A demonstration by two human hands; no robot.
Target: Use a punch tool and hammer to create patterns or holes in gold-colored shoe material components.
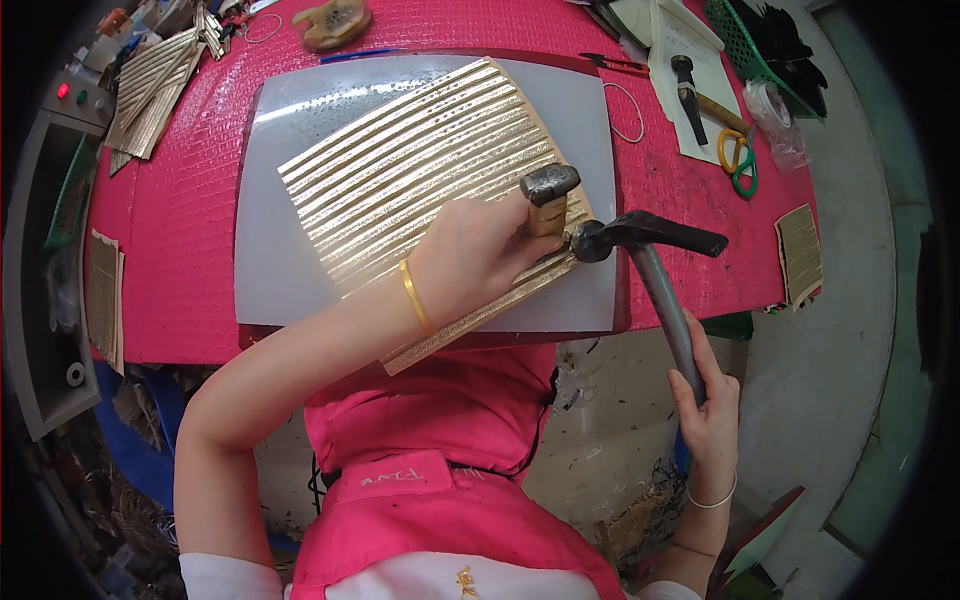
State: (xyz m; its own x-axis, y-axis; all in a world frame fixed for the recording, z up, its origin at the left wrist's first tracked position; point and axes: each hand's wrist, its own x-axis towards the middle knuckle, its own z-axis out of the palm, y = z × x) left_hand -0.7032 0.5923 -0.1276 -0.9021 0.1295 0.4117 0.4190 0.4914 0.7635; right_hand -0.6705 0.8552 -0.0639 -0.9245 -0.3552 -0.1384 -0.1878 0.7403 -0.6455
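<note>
My left hand (470, 245) is closed around a short stout punch (549, 190) with a worn metal top and a tan wrapped body; its lower end is hidden by my fingers. It stands near the right edge of a gold sheet of ribbed strips (410, 165), with rows of small holes toward the far side. Under the sheet lies a whitish cutting board (275, 250). Off to the right, my right hand (708, 405) grips the grey handle of a hammer (666, 300). The hammer's dark head is beside the punch, close to my left fingers; contact cannot be told.
A pink-covered table (170, 270) carries everything. At the right are a second hammer (690, 95), scissors (740, 160), a tape roll (768, 105) and a green basket (755, 55). Gold strips (150, 85) and a tan block (332, 22) sit at the far left.
</note>
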